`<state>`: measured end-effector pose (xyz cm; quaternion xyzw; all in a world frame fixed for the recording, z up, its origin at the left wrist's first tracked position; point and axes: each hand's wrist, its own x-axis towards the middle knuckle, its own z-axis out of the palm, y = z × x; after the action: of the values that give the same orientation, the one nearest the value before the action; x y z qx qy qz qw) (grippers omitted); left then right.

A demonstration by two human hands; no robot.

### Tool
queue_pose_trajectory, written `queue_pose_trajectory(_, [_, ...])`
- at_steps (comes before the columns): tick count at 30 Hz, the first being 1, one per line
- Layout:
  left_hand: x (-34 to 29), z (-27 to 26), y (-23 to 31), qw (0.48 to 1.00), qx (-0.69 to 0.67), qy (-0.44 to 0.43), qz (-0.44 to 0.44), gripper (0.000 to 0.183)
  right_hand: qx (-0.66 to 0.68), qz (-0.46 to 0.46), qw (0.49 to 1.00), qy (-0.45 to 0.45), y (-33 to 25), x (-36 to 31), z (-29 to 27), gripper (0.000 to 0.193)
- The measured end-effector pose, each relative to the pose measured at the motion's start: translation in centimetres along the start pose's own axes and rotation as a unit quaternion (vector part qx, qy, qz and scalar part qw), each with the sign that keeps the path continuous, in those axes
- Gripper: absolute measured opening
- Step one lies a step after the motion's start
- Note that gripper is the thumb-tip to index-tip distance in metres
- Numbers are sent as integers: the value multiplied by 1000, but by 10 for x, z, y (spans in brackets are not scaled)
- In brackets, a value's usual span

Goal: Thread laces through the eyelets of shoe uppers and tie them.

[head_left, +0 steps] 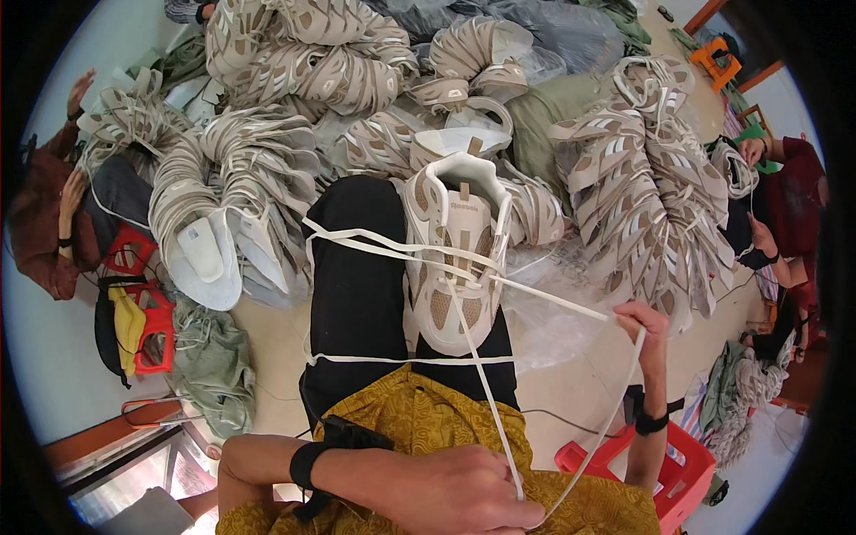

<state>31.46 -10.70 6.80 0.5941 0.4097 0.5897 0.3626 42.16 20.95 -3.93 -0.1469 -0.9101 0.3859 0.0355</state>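
1. Resting on the person's lap, over the black trousers (357, 294), sits a beige and white shoe upper (453, 259), toe toward them, so both hands are free to handle the lace.
2. A white lace (544, 299) runs from the eyelets out to both sides, pulled fairly taut, probably to keep it from tangling.
3. Right hand (644, 323) is raised off to the side, fingers pinched on the lace.
4. Left hand (464, 499) is low near the yellow patterned top (419, 419), fingers curled around the lace's other stretch.
5. Big piles of matching uppers (303, 53) are heaped on the floor in front; a red stool (687, 464) is just beside the right forearm.
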Motion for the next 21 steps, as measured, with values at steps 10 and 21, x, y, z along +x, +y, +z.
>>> queue_pose_trajectory(10, [1, 0, -2, 1000, -2, 12, 16, 14, -57, -94, 993, 38, -43, -44, -29, 13])
queue_pose_trajectory(21, [-7, 5, -17, 999, 34, 27, -28, 14, -34, 53, 998, -14, -71, -32, -30, 24])
